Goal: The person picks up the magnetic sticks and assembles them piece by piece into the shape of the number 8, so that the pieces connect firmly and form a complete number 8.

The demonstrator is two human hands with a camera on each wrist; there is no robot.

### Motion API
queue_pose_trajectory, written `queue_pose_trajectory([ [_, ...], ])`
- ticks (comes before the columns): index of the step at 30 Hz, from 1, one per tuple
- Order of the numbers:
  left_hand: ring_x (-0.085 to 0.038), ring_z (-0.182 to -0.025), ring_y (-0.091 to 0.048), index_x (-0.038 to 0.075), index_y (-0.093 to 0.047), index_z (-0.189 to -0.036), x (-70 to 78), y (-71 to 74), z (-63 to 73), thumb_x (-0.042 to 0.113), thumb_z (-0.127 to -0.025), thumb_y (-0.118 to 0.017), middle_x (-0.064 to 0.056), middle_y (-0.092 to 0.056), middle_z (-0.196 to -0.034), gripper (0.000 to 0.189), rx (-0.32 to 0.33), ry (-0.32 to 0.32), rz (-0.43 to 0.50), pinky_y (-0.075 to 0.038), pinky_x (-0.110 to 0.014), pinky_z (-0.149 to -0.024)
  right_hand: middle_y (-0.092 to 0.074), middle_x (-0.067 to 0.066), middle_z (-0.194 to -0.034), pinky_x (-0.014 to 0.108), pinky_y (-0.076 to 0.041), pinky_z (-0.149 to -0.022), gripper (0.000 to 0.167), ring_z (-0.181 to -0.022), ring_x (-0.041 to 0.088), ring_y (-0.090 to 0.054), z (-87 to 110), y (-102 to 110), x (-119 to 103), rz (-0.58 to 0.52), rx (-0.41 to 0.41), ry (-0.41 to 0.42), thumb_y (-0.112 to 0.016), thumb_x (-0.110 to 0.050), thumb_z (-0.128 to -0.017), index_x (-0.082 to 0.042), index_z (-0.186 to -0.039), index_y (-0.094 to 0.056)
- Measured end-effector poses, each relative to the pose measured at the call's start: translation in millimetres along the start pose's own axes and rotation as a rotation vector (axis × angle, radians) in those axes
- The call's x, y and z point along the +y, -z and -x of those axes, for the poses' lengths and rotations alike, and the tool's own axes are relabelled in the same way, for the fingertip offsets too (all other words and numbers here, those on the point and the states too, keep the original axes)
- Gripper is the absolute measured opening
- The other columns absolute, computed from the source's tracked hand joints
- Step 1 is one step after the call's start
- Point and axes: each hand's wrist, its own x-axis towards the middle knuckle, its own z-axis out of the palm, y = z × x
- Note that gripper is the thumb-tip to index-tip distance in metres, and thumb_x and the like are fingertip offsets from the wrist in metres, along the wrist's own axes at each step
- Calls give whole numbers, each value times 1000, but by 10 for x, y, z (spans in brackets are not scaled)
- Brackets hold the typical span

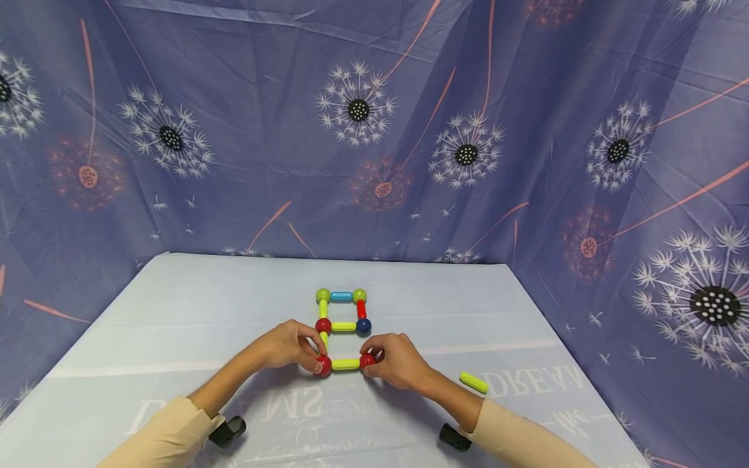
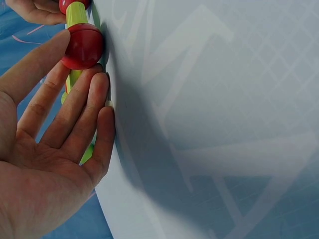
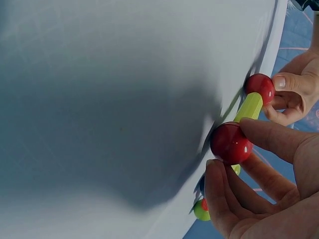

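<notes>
On the table lies a figure of balls and short rods. My left hand (image 1: 292,346) pinches the red ball (image 2: 83,47) at its near left corner between thumb and fingers. The red ball (image 3: 231,143) at the near right corner is held by my right hand (image 1: 396,361). A yellow-green rod (image 1: 346,364) joins these two balls. Behind them, a closed square has a red ball (image 1: 323,326), a dark blue ball (image 1: 363,326) and two green balls (image 1: 359,296) at its corners. Its sides are yellow-green rods, a blue rod (image 1: 341,296) and a red rod (image 1: 361,310).
A loose yellow-green rod (image 1: 473,382) lies on the pale, lettered table cover (image 1: 234,292), right of my right hand. Black wrist devices (image 1: 227,431) show below both forearms. A purple dandelion-print cloth (image 1: 263,130) hangs behind and beside the table.
</notes>
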Motion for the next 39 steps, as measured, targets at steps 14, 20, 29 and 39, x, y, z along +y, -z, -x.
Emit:
queue_pose_trajectory([
  [14, -14, -76, -67, 4, -76, -95, 5, 0, 7, 7, -74, -87, -9, -78, -82, 24, 0, 3, 6, -44, -31, -69, -75, 2, -96, 27, -49, -73, 33, -80, 9, -64, 11, 31, 34, 15, 0, -18, -84, -16, -81, -9, -112, -76],
  [20, -14, -76, -67, 5, -75, -95, 1, 4, 6, 7, -74, -87, -8, -77, -82, 24, 3, 9, 3, -44, -31, -70, -74, 7, -99, 27, -50, -69, 34, -81, 12, -62, 41, 141, 65, 13, 13, -36, -83, -16, -80, -8, -113, -75],
  [29, -15, -76, -67, 5, -75, -95, -6, 10, 1, 6, -74, -87, -9, -77, -82, 24, -3, 4, -6, -44, -31, -70, -74, 10, -99, 29, -50, -70, 41, -82, 14, -63, 114, 335, 178, 49, 37, -72, -86, -17, -78, -9, -116, -73],
  [39, -14, -77, -68, 4, -75, -95, 1, 5, 0, 6, -74, -87, -10, -78, -83, 24, -7, -2, 12, -45, -31, -70, -74, 9, -96, 32, -50, -70, 41, -81, 13, -63, 205, 498, 348, 81, 84, -109, -86, -16, -76, -10, -115, -74],
])
